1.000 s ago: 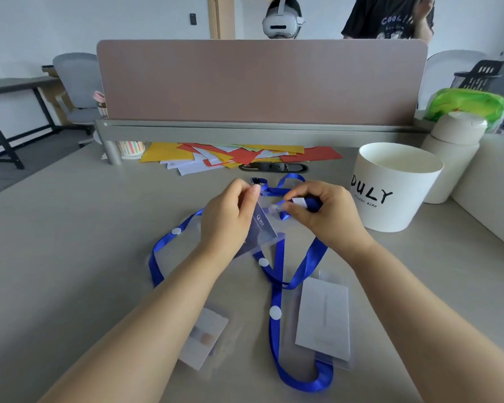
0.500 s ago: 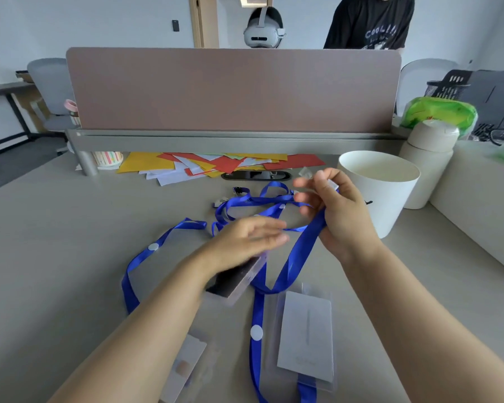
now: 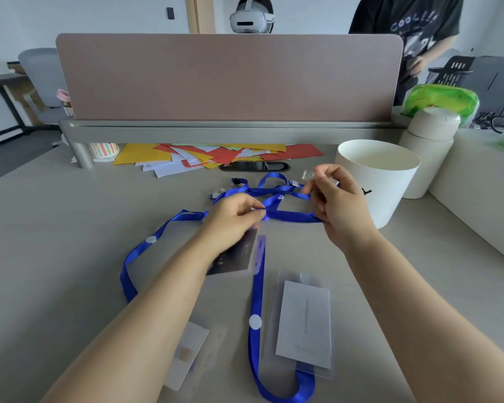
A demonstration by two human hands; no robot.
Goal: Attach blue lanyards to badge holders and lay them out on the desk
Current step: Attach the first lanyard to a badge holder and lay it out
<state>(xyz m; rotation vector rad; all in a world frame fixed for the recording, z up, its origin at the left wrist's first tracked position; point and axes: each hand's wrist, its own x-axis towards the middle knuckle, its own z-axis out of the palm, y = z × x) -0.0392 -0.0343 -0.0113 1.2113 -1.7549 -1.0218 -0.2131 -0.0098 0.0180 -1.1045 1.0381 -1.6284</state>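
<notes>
Attaching step: left grip (image 3: pixel 233 222) pinches the lanyard (image 3: pixel 291 217) over a badge holder (image 3: pixel 236 255), right grip (image 3: pixel 338 205) clamps its clip (image 3: pixel 308 175); next probably hook clip into holder

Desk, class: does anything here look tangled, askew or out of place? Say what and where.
Yes. The lanyards cross in a tangle between the left hand and right hand, which both pinch them. At the back, coloured paper lies in a loose, skewed heap under the divider.
</notes>
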